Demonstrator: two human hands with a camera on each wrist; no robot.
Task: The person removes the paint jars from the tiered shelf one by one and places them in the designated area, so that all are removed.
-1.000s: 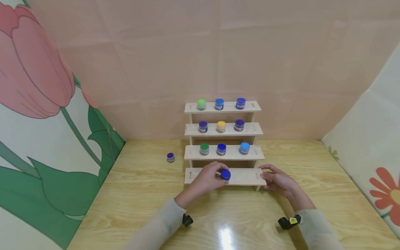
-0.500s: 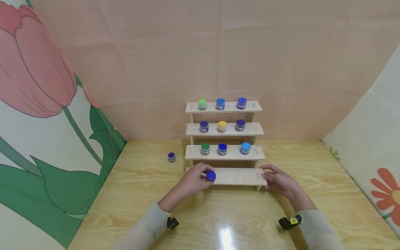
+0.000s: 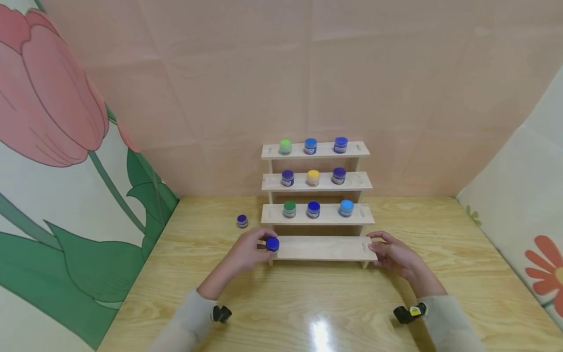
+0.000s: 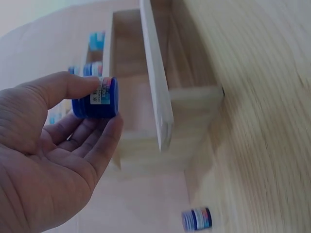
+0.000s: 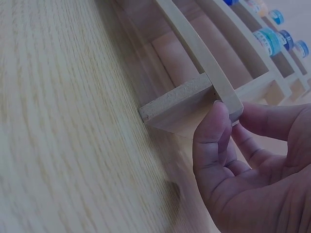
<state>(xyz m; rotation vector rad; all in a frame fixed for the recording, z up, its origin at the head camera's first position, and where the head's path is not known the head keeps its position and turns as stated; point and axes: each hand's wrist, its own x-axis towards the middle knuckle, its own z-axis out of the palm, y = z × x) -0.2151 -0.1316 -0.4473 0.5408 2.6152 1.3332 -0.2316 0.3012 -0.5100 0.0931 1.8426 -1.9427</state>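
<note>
My left hand [image 3: 246, 250] pinches a small dark blue paint jar [image 4: 108, 99] between thumb and fingers, at the left end of the lowest step of a wooden tiered rack [image 3: 325, 248]. In the left wrist view the jar is tipped, its printed label facing the camera. My right hand [image 3: 398, 256] grips the right end of that same lowest board [image 5: 221, 87], thumb and fingers on either side of the corner. Upper tiers carry several jars, among them a green jar [image 3: 289, 209], a yellow jar [image 3: 313, 178] and a light blue jar [image 3: 346, 208].
A small purple-lidded jar [image 3: 242, 221] stands on the wooden table [image 3: 281, 313], left of the rack. Behind the rack is a pink-beige backdrop [image 3: 211, 98]. Flower-printed panels border both sides, with a large tulip [image 3: 61, 93] at left.
My left hand has carried the blue jar leftward along the lowest board, from near its middle to its left end. The right hand keeps its grip on the board's right end.
</note>
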